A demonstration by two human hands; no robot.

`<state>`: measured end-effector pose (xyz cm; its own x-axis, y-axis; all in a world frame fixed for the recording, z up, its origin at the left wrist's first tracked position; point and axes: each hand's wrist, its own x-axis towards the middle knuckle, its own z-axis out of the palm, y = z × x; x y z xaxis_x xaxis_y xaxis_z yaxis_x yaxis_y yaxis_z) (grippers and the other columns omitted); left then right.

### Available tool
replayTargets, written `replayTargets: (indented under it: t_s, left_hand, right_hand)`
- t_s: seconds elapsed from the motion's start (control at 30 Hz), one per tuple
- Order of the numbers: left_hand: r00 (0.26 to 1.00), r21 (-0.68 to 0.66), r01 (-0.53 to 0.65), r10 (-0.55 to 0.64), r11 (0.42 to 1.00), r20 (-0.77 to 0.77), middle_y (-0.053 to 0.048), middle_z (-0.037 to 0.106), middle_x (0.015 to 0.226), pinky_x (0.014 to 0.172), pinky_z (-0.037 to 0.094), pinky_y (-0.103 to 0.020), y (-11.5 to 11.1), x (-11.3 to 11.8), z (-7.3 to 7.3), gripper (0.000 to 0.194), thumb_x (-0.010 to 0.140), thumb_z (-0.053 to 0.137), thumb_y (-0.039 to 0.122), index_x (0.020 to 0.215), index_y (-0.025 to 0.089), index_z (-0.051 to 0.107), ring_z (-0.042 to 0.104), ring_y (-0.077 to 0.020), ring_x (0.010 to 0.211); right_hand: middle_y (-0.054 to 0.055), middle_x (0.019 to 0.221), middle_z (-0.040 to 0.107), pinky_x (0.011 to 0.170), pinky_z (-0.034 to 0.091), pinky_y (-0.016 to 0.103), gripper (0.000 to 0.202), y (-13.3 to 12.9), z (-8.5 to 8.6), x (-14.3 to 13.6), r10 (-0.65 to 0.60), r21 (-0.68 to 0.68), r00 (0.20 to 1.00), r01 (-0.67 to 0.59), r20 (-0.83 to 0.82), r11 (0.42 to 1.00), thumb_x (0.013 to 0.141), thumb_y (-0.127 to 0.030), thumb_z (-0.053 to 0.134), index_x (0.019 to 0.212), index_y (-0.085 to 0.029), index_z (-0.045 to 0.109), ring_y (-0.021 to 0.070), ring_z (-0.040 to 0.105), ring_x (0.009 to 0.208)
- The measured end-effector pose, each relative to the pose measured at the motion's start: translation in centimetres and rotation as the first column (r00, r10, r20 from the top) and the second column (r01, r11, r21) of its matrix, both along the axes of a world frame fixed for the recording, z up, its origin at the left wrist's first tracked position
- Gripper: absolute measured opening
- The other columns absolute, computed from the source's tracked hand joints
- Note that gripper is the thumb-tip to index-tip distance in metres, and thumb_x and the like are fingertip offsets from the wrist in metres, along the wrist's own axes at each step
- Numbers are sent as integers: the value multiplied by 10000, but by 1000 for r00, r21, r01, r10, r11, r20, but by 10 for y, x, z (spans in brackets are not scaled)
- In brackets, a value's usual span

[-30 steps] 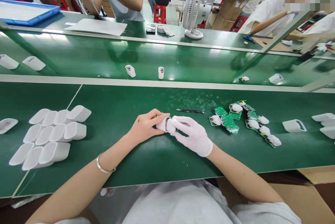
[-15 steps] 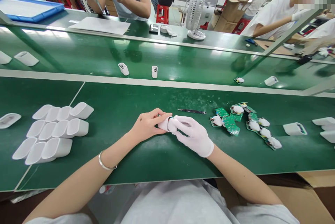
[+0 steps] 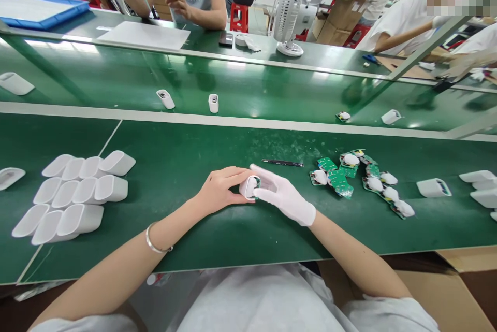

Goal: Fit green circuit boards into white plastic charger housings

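Observation:
Bare, my left hand is closed round a white housing whose open end faces right. Inside that opening a white part with a green edge shows. My right hand, in a white glove, touches the opening with its fingertips; thumb and fingers lie at its rim. Black tweezers lie just beyond the right hand. To the right is a cluster of green circuit boards with white padded parts. Several white housings stand in rows at the left.
Beyond a pale rail, a green strip carries small white housings and a board. More housings lie at the right. Across are a white fan, a blue tray and other people at work.
My right hand's fingers have spread slightly and shifted at the opening, so the inside of the housing now shows. Items on the far green strip have moved left.

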<state>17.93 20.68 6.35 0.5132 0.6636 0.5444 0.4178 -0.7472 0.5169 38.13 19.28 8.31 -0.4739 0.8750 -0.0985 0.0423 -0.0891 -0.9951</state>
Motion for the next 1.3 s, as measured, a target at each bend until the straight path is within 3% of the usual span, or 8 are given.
replayTargets:
  t_s: [0.2,0.33,0.43,0.77,0.87,1.0,1.13,1.3]
  left_hand:
    - [991,-386,23,-73,922,-116,-24,627,910,700,487,-245,-1,1,4,469,747,697,347,1189,239,585,570,-144,786]
    - [985,-560,30,-119,828,-123,-34,578,984,755,481,-259,1,-2,10,526,753,659,257,1262,247,529,559,-147,832]
    - [985,-587,45,-135,808,-111,-42,584,1024,783,470,-281,3,-4,13,612,736,667,258,1318,248,477,544,-161,858]
    - [990,-659,93,-139,747,-17,-36,635,1089,810,478,-296,9,-9,9,761,734,658,256,1418,231,326,561,-147,863]
    - [987,-671,142,-154,728,42,-50,621,1149,851,491,-330,10,-11,7,762,746,648,260,1426,240,304,572,-152,892]
    - [985,-676,170,-128,717,112,-74,558,1274,857,512,-356,12,-14,7,760,761,650,305,1427,260,285,578,-157,925]
    - [999,-624,34,-48,780,-6,-73,599,1223,831,513,-357,14,-17,12,643,802,600,376,1386,242,366,586,-159,876]
    - [944,-396,-257,141,882,-299,-55,615,1193,781,509,-332,22,-32,24,413,851,478,370,1230,224,554,602,-177,868]
  right_hand:
    - [83,1035,691,822,539,379,556,5,1,0,-93,137,914,42,394,990,753,-415,667,1245,-176,569,206,665,857]
    - [124,1150,627,914,475,445,390,27,-2,29,-545,676,566,-30,619,736,804,-374,624,1145,-187,648,289,560,1065]
    - [125,1092,649,900,471,483,267,44,-13,49,-594,691,408,-141,693,709,796,-280,633,1038,-188,698,318,547,1052]
    - [75,1256,572,930,478,325,307,7,-13,2,-228,758,850,-263,474,597,880,-263,535,1178,-263,611,186,556,1111]
    - [54,1096,650,848,498,315,217,4,-19,-8,-123,658,879,-246,461,712,844,-237,574,1025,-269,691,186,598,981]
    - [34,912,676,807,506,318,189,11,-18,-4,-217,174,975,206,52,963,820,-355,612,892,-209,710,172,608,845]
    - [25,769,643,574,527,184,203,20,-1,11,-431,-533,831,201,-351,822,862,-346,576,855,-165,667,88,571,630]
    - [40,742,618,448,478,75,214,27,13,21,-512,-756,752,29,-414,654,925,-262,477,898,-114,628,42,554,559]
